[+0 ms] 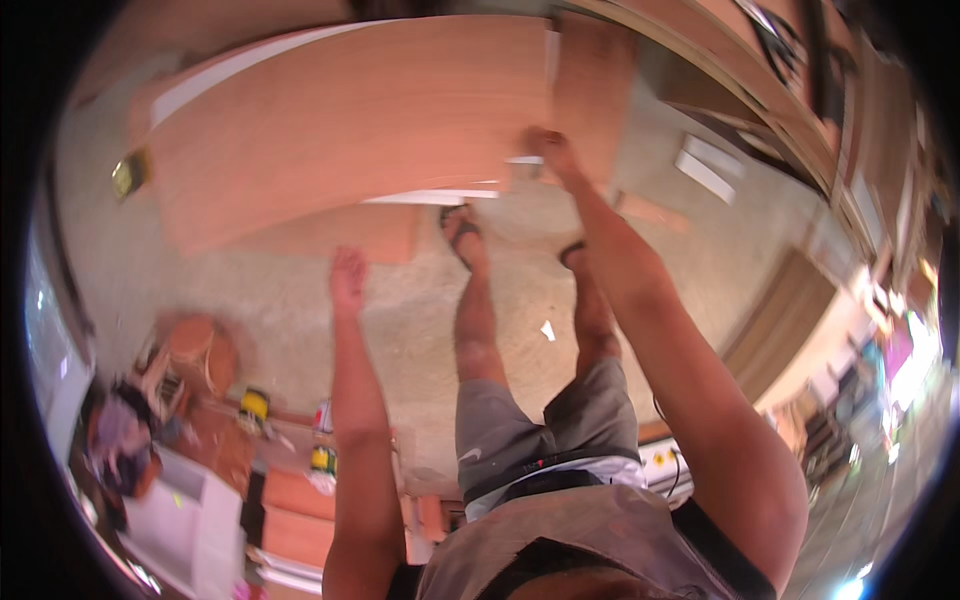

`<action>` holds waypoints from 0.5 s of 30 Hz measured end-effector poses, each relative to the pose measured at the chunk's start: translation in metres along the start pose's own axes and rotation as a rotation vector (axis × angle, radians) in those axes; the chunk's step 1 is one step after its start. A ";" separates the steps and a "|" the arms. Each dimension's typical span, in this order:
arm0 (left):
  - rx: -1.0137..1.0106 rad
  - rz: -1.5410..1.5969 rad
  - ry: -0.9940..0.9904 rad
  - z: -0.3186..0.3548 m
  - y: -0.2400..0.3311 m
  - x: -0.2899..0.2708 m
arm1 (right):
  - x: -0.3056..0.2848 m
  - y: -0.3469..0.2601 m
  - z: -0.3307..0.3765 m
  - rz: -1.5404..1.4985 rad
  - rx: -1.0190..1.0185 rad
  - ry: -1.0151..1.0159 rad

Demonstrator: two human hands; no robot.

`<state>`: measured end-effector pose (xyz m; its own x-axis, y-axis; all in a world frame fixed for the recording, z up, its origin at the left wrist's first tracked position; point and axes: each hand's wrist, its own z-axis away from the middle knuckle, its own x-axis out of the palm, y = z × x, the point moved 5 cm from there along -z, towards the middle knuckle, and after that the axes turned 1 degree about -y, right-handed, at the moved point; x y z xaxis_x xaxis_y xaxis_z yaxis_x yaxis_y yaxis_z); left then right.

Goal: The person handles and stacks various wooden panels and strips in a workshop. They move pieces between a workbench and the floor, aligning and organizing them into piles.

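A large flat reddish-brown board (340, 120) lies in front of me, with white strips showing along parts of its edges. My right hand (550, 147) reaches out to the board's right end, smeared by motion. Whether it touches the board or holds anything is not clear. Nearer to me, my left hand (348, 275) hangs in the air short of the board's near edge, fingers loosely apart and nothing seen in them. Another brown panel (597, 85) lies beside the board's right end.
On the floor to the right are white pieces (706, 178) and leaning wooden panels (785, 310). A yellow-and-black can (128, 174) stands left of the board. Behind left are a round stool (200, 345), another can (254, 405) and a white cabinet box (185, 510).
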<state>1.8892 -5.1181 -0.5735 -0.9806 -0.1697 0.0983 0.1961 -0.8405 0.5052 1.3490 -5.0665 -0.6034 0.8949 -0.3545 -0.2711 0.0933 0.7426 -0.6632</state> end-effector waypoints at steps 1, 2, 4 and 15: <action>0.015 0.001 0.063 -0.025 0.027 0.012 | -0.008 -0.004 -0.002 0.268 0.050 0.175; 0.042 0.059 0.095 -0.044 0.049 0.015 | -0.011 -0.014 0.007 0.284 0.085 0.162; 0.046 0.220 0.091 -0.072 0.080 0.036 | -0.026 -0.010 0.012 0.320 0.064 0.270; 0.025 0.191 0.197 -0.081 0.133 0.057 | -0.020 0.017 0.015 0.302 0.052 0.256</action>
<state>1.8600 -5.2811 -0.5699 -0.9058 -0.4229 0.0265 0.3749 -0.7708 0.5151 1.3392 -5.0386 -0.5985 0.7483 -0.2406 -0.6182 -0.1298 0.8608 -0.4922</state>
